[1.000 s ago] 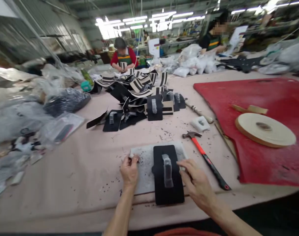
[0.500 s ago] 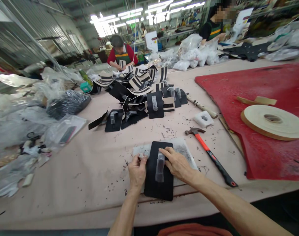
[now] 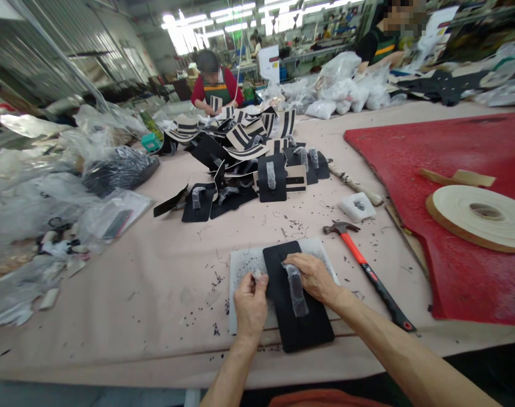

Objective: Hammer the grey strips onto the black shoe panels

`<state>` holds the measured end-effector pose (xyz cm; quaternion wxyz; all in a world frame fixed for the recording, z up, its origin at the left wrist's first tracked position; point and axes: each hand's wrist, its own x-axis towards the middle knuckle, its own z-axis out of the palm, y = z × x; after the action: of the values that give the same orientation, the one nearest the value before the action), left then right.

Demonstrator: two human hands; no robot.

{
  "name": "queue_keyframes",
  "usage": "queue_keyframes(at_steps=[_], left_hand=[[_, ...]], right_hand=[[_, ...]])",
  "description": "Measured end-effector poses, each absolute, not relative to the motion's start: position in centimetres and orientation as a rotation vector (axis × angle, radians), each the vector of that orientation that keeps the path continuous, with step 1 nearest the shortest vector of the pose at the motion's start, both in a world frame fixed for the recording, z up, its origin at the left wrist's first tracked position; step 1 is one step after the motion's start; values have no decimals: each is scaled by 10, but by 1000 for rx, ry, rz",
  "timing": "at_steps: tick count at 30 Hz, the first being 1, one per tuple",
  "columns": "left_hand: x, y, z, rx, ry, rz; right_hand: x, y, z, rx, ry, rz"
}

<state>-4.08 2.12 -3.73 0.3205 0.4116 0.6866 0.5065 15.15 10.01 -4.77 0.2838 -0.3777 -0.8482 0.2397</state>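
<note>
A black flat panel [image 3: 278, 302] with rounded corners lies aslant on a pale board [image 3: 242, 261], its lower end over the board's front edge. A plastic-wrapped strap [image 3: 298, 294] runs along the middle of the panel. My right hand [image 3: 316, 277] is closed on the strap's upper end, thumb and fingers around it. Beside the panel's left edge, over the board, my left hand [image 3: 251, 308] pinches something small and whitish, too small to name. A claw hammer [image 3: 359, 257] with an orange and black handle lies to the right of the board.
Behind the board is a heap of black panels [image 3: 272, 181] and striped pieces. Right of it are a white block [image 3: 356, 207], a stick [image 3: 359, 185], a red sheet [image 3: 403, 169] and a tape roll [image 3: 464, 206]. Plastic bags [image 3: 40, 198] crowd the left. Co-workers sit beyond.
The panel has turned, its lower end swinging to the right. My right hand has closed further round the strap. My left hand keeps its pinch near the panel's left edge.
</note>
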Motion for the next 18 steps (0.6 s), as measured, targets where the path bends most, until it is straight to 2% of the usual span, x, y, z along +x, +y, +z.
queue_keyframes(at_steps=[6, 9, 18], left_hand=[[-32, 84, -32, 912, 1444, 1556], [-19, 108, -40, 870, 1288, 1523], [-21, 108, -60, 1116, 1288, 1434]], right_hand=[[151, 89, -53, -1133, -2252, 612], [151, 86, -56, -1161, -2235, 595], [151, 88, -61, -1119, -2224, 542]])
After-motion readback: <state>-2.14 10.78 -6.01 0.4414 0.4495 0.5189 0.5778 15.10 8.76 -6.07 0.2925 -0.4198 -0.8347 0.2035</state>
